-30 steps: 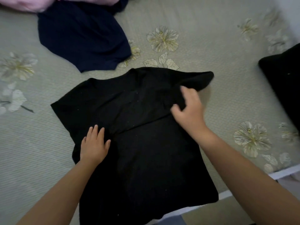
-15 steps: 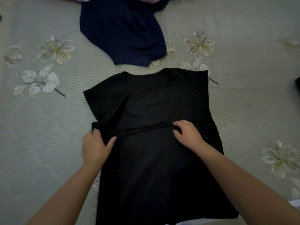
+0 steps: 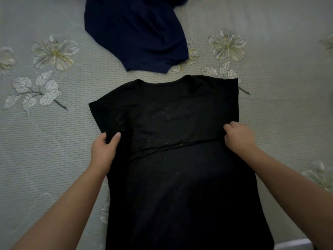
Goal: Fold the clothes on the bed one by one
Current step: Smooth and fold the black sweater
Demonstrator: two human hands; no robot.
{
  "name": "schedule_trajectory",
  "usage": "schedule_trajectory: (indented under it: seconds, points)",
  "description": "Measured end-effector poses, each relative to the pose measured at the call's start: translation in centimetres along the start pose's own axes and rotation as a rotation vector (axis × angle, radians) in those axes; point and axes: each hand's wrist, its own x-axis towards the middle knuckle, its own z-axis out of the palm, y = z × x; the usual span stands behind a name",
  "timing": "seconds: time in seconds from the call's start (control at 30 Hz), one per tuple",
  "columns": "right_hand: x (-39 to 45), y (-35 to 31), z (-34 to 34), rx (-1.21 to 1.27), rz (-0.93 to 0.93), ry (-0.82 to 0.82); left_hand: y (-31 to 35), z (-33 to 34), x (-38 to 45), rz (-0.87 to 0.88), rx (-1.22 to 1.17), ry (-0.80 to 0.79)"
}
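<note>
A black shirt (image 3: pixel 180 159) lies flat mid-bed (image 3: pixel 54 159). The left hand (image 3: pixel 103 152) pinches its nine o'clock edge; the right hand (image 3: pixel 238 137), fingers curled, grips its three o'clock edge. A navy garment (image 3: pixel 137 31) lies at twelve.

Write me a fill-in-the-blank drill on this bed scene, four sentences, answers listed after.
1. The left hand pinches the ____ shirt at its left sleeve.
2. The right hand grips the same shirt at its ____ edge.
3. Beyond the collar lies a ____ garment.
4. The bedsheet bears a pattern of ____.

Answers: black; right; navy; flowers
</note>
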Motion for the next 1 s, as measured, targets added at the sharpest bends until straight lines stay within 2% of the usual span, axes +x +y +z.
schedule_trajectory:
  seconds: [0.1,0.17,0.27,0.37,0.43,0.53,0.57,0.63,0.7,0.77,0.83,0.87,0.9,0.93,1.0]
  points:
    - [1.4,0.8,-0.7,0.104,-0.009,0.119,0.1,0.3,0.8,-0.069,-0.083,0.065]
    - [3.8,0.6,-1.3,0.097,-0.004,0.16,-0.1,0.4,1.0,-0.009,0.053,0.094]
    - [7.5,0.4,-2.1,0.063,0.002,0.166,0.4,2.0,1.0,0.191,0.378,0.069]
    - [11.0,0.6,-2.8,0.035,0.029,0.103,1.8,4.1,0.8,0.247,0.46,0.059]
    - [12.7,1.1,-3.4,-0.033,0.056,0.044,2.5,4.7,0.7,0.198,0.304,0.086]
    - [14.0,2.8,-4.0,-0.165,0.033,0.083,3.3,3.8,-0.3,0.083,-0.164,0.111]
    - [14.1,3.5,-4.3,-0.178,0.049,0.085,3.4,3.3,-0.7,0.069,-0.222,0.143]
    - [14.0,4.7,-4.3,-0.194,0.105,0.041,3.1,2.6,-0.9,0.072,-0.106,0.219]
    - [13.6,5.0,-3.9,-0.158,0.133,0.023,2.3,2.2,-0.1,0.032,0.174,0.266]
    - [13.0,4.3,-3.3,-0.057,0.132,0.061,1.6,2.1,1.2,-0.063,0.381,0.276]
    - [11.9,2.7,-2.7,0.017,0.061,0.125,2.1,2.1,2.0,-0.141,0.45,0.372]
    - [11.0,1.9,-2.5,0.047,-0.011,0.169,2.4,2.0,2.1,-0.106,0.48,0.436]
    - [9.8,1.1,-2.0,0.076,-0.106,0.21,2.5,1.9,1.9,0.01,0.529,0.474]
    - [8.4,0.2,-1.5,0.095,-0.215,0.255,2.4,2.1,1.6,0.178,0.598,0.449]
    - [5.4,-0.8,-0.1,0.051,-0.415,0.274,1.2,2.7,0.6,0.526,0.827,0.249]
